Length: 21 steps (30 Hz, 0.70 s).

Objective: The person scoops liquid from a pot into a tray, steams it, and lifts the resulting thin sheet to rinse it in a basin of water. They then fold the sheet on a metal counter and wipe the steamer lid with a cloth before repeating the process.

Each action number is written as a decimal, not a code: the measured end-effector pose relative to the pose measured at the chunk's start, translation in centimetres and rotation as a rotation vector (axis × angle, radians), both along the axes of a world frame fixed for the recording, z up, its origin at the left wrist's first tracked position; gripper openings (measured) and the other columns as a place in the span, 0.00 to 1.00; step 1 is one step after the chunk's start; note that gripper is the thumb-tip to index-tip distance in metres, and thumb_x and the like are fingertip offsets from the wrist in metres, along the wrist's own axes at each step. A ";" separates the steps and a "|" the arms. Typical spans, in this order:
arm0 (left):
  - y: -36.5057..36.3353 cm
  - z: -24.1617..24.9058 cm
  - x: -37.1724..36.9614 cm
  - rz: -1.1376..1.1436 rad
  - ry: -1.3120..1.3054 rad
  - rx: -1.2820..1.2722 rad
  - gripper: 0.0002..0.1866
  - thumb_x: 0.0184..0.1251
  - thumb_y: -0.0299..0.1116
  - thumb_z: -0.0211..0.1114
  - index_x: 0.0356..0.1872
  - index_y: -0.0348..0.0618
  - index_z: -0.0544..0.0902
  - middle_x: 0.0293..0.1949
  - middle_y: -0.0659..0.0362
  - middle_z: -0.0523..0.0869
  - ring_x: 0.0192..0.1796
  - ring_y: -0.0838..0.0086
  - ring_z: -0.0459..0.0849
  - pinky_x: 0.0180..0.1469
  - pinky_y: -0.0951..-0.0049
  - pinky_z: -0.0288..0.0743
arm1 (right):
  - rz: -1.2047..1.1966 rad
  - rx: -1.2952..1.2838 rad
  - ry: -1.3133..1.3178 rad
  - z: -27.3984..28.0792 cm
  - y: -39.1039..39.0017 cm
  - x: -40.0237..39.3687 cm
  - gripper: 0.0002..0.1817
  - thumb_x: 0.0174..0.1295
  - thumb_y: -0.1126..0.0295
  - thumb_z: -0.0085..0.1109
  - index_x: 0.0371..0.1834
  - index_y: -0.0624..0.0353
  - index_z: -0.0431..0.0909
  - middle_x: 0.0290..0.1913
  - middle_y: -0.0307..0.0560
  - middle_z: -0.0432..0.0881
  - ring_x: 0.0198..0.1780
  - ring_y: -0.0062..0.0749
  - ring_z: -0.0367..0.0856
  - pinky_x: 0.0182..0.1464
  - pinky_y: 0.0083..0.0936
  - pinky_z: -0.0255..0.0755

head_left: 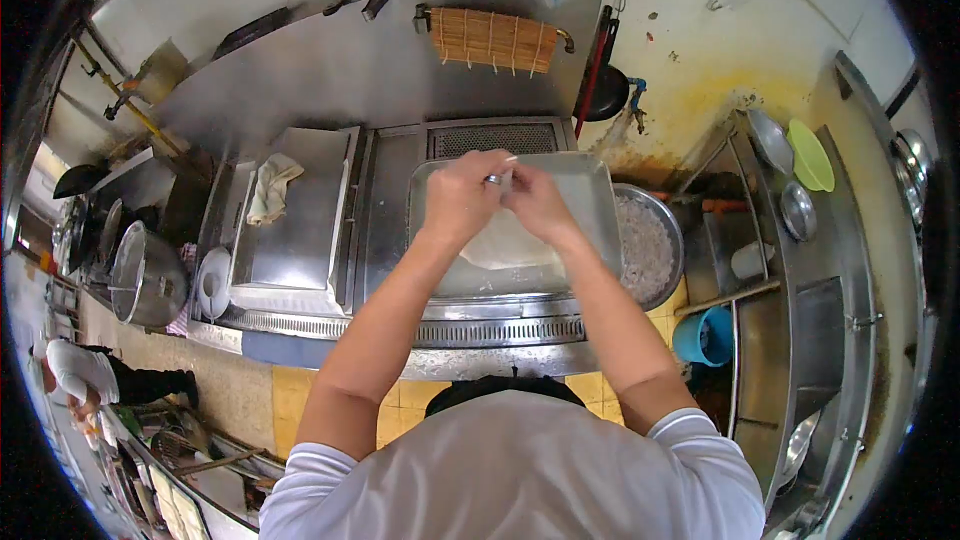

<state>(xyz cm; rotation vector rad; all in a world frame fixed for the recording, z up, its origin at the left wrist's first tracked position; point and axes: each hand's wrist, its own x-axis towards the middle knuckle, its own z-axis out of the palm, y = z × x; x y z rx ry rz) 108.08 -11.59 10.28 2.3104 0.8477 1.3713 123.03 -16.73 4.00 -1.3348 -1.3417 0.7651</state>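
Both hands meet above a wide metal tray (pixel 600 180) on the steel counter. A pale, flat, whitish layer (pixel 510 245) lies in the tray below them. My left hand (pixel 463 198) is closed, with a ring on one finger. My right hand (pixel 540 205) has its fingers pinched together right beside it. A small whitish bit shows at the fingertips, too small to name. Right of the tray, partly behind my right forearm, stands a round metal bowl (pixel 680 240) filled with a pale, shredded-looking mass (pixel 645 245).
A folded cloth (pixel 273 188) lies on a steel lid (pixel 290 255) at the left. A bamboo mat (pixel 493 40) hangs on the back panel. A blue bucket (pixel 704 336) stands by the right shelving. Another person (pixel 90 375) is at the far left.
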 end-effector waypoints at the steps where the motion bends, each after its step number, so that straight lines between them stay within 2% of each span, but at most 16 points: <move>1: -0.2 0.3 0.5 -0.028 0.030 0.008 0.17 0.55 0.15 0.63 0.43 0.45 0.92 0.42 0.53 0.93 0.46 0.63 0.93 0.49 0.67 0.86 | 0.037 -0.120 0.103 1.5 -0.1 -1.8 0.18 0.58 0.81 0.53 0.51 0.69 0.85 0.42 0.57 0.90 0.47 0.41 0.89 0.53 0.36 0.78; 2: 0.8 0.3 0.1 -0.003 -0.050 -0.018 0.16 0.57 0.16 0.65 0.43 0.45 0.92 0.42 0.53 0.93 0.44 0.63 0.93 0.48 0.66 0.86 | 0.072 -0.239 0.207 2.0 -0.4 -2.6 0.17 0.59 0.80 0.54 0.50 0.69 0.85 0.42 0.56 0.90 0.46 0.40 0.88 0.52 0.35 0.77; 3: 2.6 0.5 -0.8 0.020 -0.129 -0.042 0.14 0.59 0.18 0.66 0.43 0.44 0.92 0.41 0.52 0.93 0.43 0.63 0.93 0.47 0.66 0.85 | 0.004 -0.226 0.059 -1.3 -0.3 -1.5 0.16 0.58 0.80 0.54 0.48 0.68 0.86 0.41 0.56 0.90 0.45 0.39 0.88 0.50 0.36 0.77; 4: 4.0 0.7 -1.9 0.048 -0.211 -0.066 0.12 0.60 0.19 0.67 0.43 0.44 0.91 0.40 0.52 0.93 0.42 0.64 0.93 0.45 0.66 0.85 | -0.061 -0.212 -0.093 -7.4 0.1 0.9 0.15 0.58 0.79 0.55 0.47 0.67 0.86 0.40 0.55 0.90 0.43 0.38 0.87 0.48 0.36 0.77; 5: 4.2 2.4 -3.2 0.132 -0.215 -0.124 0.10 0.63 0.22 0.69 0.43 0.43 0.91 0.40 0.51 0.93 0.41 0.63 0.93 0.44 0.66 0.85 | -0.121 -0.194 -0.249 -10.7 -0.1 3.3 0.14 0.58 0.78 0.56 0.45 0.66 0.86 0.39 0.54 0.90 0.42 0.37 0.87 0.47 0.37 0.76; 6: 4.1 4.0 -4.3 0.219 -0.221 -0.183 0.08 0.66 0.25 0.71 0.44 0.42 0.91 0.39 0.51 0.93 0.40 0.62 0.93 0.44 0.66 0.84 | -0.123 -0.337 -0.335 -10.8 -1.2 5.9 0.14 0.58 0.77 0.57 0.45 0.65 0.87 0.38 0.55 0.90 0.42 0.36 0.87 0.47 0.37 0.76; 7: 4.3 3.4 -4.5 0.232 -0.213 -0.216 0.07 0.69 0.28 0.72 0.44 0.42 0.91 0.39 0.49 0.93 0.40 0.62 0.93 0.44 0.68 0.84 | -0.126 -0.486 -0.416 -10.1 -2.2 7.2 0.13 0.57 0.76 0.58 0.44 0.64 0.88 0.38 0.55 0.90 0.42 0.35 0.86 0.47 0.36 0.77; 8: 4.3 2.3 -4.3 0.198 -0.200 -0.164 0.07 0.68 0.28 0.71 0.44 0.42 0.91 0.39 0.49 0.93 0.41 0.62 0.93 0.44 0.68 0.84 | -0.116 -0.444 -0.402 -9.8 -2.2 7.2 0.13 0.57 0.76 0.59 0.44 0.64 0.87 0.37 0.55 0.90 0.42 0.35 0.87 0.48 0.36 0.77; 10: 3.9 0.5 -2.7 0.131 -0.180 -0.058 0.07 0.67 0.26 0.71 0.44 0.42 0.91 0.40 0.49 0.92 0.41 0.61 0.93 0.44 0.69 0.84 | -0.094 -0.357 -0.382 -5.5 -1.6 6.5 0.13 0.56 0.76 0.59 0.44 0.66 0.87 0.37 0.54 0.90 0.42 0.35 0.87 0.49 0.36 0.77; 12: 2.5 0.7 -1.0 0.046 -0.106 -0.019 0.08 0.65 0.25 0.71 0.44 0.43 0.91 0.40 0.51 0.92 0.41 0.60 0.93 0.44 0.68 0.85 | 0.002 -0.011 0.015 1.0 -0.6 2.1 0.17 0.57 0.75 0.60 0.50 0.67 0.86 0.46 0.63 0.88 0.48 0.46 0.88 0.56 0.35 0.77; 14: 1.6 0.9 0.3 -0.023 -0.088 -0.013 0.09 0.63 0.23 0.70 0.44 0.44 0.91 0.40 0.51 0.92 0.41 0.59 0.93 0.44 0.68 0.86 | 0.099 -0.022 0.255 2.8 1.7 -0.7 0.19 0.58 0.76 0.60 0.53 0.69 0.84 0.52 0.64 0.87 0.53 0.46 0.86 0.60 0.33 0.75; 17: 2.9 2.7 -0.9 0.022 -0.198 0.001 0.09 0.64 0.23 0.70 0.44 0.42 0.91 0.40 0.50 0.92 0.41 0.61 0.93 0.45 0.69 0.85 | 0.078 -0.428 -0.084 1.9 0.3 -1.9 0.19 0.59 0.76 0.59 0.54 0.71 0.83 0.54 0.65 0.86 0.54 0.48 0.86 0.60 0.35 0.75; 18: 3.5 3.5 -1.9 0.062 -0.249 -0.006 0.09 0.65 0.23 0.70 0.45 0.41 0.91 0.40 0.49 0.92 0.41 0.62 0.93 0.45 0.69 0.85 | -0.023 -0.421 -0.164 -4.3 0.5 -0.1 0.19 0.59 0.76 0.59 0.54 0.70 0.83 0.52 0.66 0.87 0.53 0.50 0.86 0.60 0.37 0.76; 19: 3.4 4.9 -3.0 0.156 -0.255 -0.122 0.09 0.65 0.21 0.69 0.45 0.40 0.90 0.40 0.48 0.92 0.42 0.63 0.93 0.47 0.68 0.84 | -0.119 -0.413 -0.246 -10.4 0.5 2.8 0.19 0.59 0.75 0.59 0.54 0.70 0.84 0.50 0.66 0.87 0.52 0.51 0.87 0.59 0.38 0.77; 21: 3.9 3.5 -3.5 0.170 -0.254 -0.078 0.10 0.65 0.20 0.68 0.44 0.40 0.91 0.40 0.48 0.92 0.42 0.62 0.93 0.48 0.68 0.84 | -0.075 -0.489 -0.388 -10.8 -1.5 6.5 0.20 0.59 0.75 0.59 0.54 0.69 0.84 0.49 0.66 0.88 0.53 0.54 0.87 0.59 0.38 0.78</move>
